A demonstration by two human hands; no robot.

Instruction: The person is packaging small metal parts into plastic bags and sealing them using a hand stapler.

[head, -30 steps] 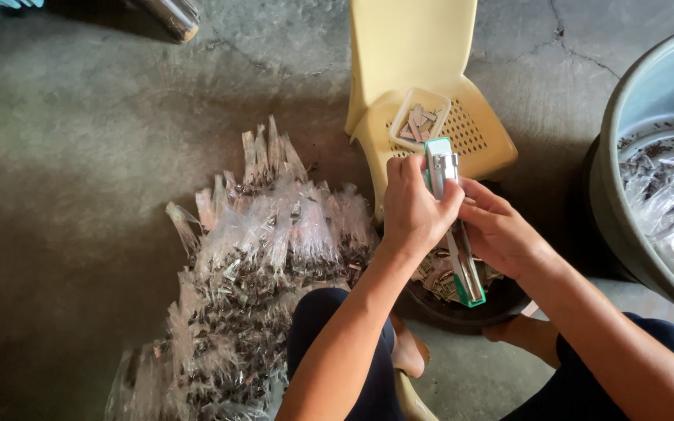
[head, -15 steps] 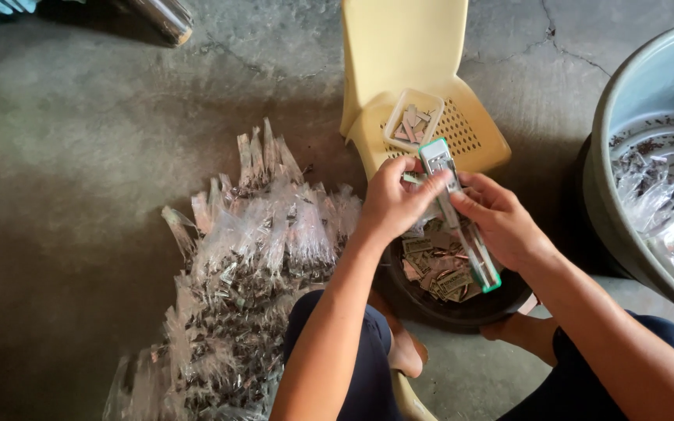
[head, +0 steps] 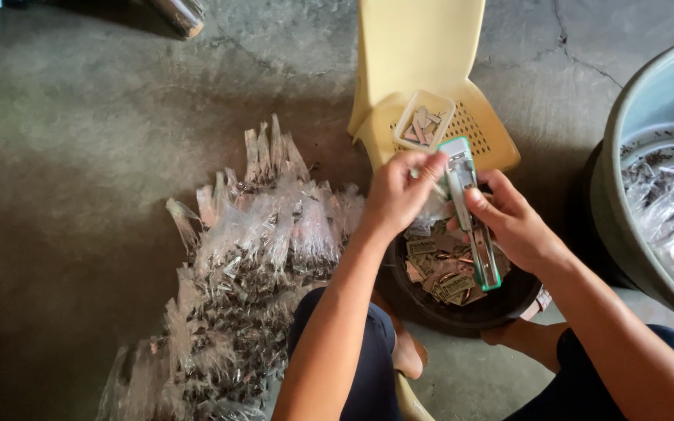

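Note:
My right hand grips a green and silver stapler, held upright over a black bowl. My left hand pinches the top of a small clear plastic packet at the stapler's head. The bowl below holds several small paper labels. To the left, a heap of filled clear packets lies fanned out on the concrete floor.
A pale yellow plastic chair stands just beyond my hands, with a small clear tray of pieces on its seat. A large grey tub with more plastic bags sits at the right. My knees are at the bottom.
Both hands and the stapler have shifted slightly; my left hand has moved up to the stapler's head with the packet.

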